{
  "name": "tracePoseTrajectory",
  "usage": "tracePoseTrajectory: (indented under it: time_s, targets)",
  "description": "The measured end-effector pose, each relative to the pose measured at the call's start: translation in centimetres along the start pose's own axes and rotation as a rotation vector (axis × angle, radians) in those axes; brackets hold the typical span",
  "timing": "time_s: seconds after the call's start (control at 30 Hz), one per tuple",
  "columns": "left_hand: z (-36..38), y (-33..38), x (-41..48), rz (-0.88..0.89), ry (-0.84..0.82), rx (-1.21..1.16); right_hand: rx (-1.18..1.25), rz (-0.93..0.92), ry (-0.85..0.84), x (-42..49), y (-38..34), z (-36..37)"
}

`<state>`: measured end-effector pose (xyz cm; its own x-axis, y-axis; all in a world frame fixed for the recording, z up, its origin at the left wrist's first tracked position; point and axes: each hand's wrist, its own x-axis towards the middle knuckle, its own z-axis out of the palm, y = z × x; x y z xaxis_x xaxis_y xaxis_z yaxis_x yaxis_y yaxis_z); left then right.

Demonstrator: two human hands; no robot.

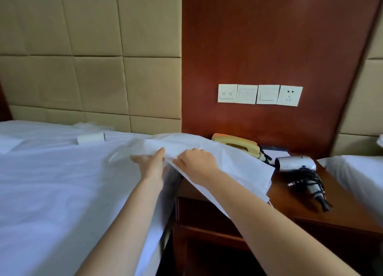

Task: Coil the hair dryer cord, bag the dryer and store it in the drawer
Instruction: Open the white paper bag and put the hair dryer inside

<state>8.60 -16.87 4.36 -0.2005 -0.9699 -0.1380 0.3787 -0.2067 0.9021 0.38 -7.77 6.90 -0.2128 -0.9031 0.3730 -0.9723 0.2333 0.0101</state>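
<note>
Reaching forward at the bed's edge, both bare hands meet on a large white thin-fabric bag that drapes from the mattress corner across the near part of the reddish-brown wooden bedside worktop. The right hand is knuckles-up with its fingers curled over the bag's near edge, its grip clamped on the fabric. The left hand lies just beside it, fingers fairly straight and pointing left over the sheet, thumb raised against the bag's edge. Whether its grip pinches the fabric or only touches it cannot be told.

The silver hair dryer lies on its side on the worktop, to the right of the bag and apart from both hands, outside the bag. Its black cord is bunched in loose loops around the handle, with one end trailing toward the worktop's front edge. Below the worktop a dark wooden panel that looks like a drawer front sits closed.

Behind the bag a beige corded telephone stands at the back of the worktop, partly covered by the fabric. A row of white wall switches and a socket is set in the red-brown wooden wall panel. The white-sheeted bed fills the left, with a small white roll lying near the padded beige headboard.
</note>
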Motion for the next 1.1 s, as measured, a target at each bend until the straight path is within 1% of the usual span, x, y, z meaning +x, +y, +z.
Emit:
tracePoseTrajectory:
  time_s: [0.1,0.17,0.23,0.27,0.43,0.47,0.53,0.67,0.83,0.93,1.03,1.1]
  targets:
    - [-2.1,-2.2,-1.2,0.036,-0.028,0.074,0.334,-0.053,-0.184,-1.1,-0.9,0.8]
    - [-3.4,-3.4,-2.2,0.070,-0.033,0.129,0.534,-0.022,-0.278,-2.1,-1.0,1.1]
    - [-4.2,-4.6,-3.5,0.078,-0.041,0.152,0.647,0.057,-0.279,-3.1,-0.3,1.4]
    - [-4.5,-4.9,-4.3,0.074,-0.041,0.161,0.664,0.081,-0.267,-3.8,0.1,1.5]
    - [-4.4,-6.5,-7.2,0.156,0.005,0.278,0.539,0.092,-0.256,-7.4,4.0,2.5]
    - [-4.3,-6.8,-7.2,0.161,0.011,0.299,0.526,0.117,-0.245,-7.8,5.0,2.8]
    - [-4.1,-7.0,-6.7,0.178,0.024,0.337,0.469,0.202,-0.200,-8.1,7.3,3.4]
    - [-3.9,-6.7,-5.1,0.216,0.032,0.405,0.275,0.400,-0.104,-7.1,12.1,3.8]
    - [-4.7,-6.0,-2.5,0.245,0.121,0.521,0.135,0.558,-0.069,-5.5,16.5,5.1]
    - [-5.5,-6.1,-1.2,0.228,0.099,0.623,0.150,0.610,-0.106,-4.5,17.7,5.8]
    - [-6.3,-5.9,0.1,0.215,0.083,0.698,0.248,0.639,-0.160,-3.5,18.4,6.7]
    - [-6.9,-5.7,1.1,0.215,0.070,0.693,0.324,0.649,-0.181,-2.9,18.7,7.3]
